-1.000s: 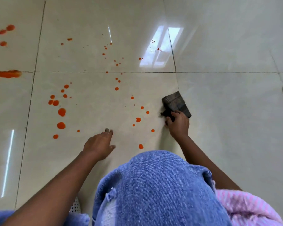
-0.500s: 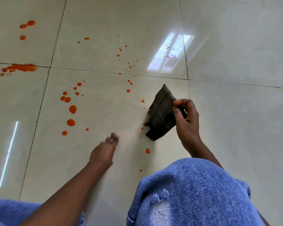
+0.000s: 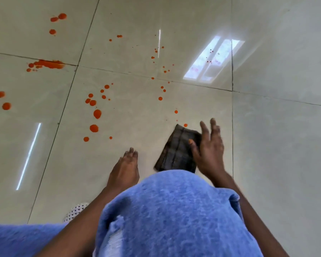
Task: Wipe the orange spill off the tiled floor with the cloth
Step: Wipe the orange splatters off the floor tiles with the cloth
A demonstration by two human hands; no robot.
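The dark checked folded cloth (image 3: 176, 153) is laid flat on the glossy beige tiled floor (image 3: 276, 145), just below the scattered orange droplets (image 3: 97, 114). The right hand (image 3: 208, 151), fingers spread, is pressed along its edge, seemingly for wiping; the left hand (image 3: 125, 169) is planted flat, empty, as support.

No readable text anywhere
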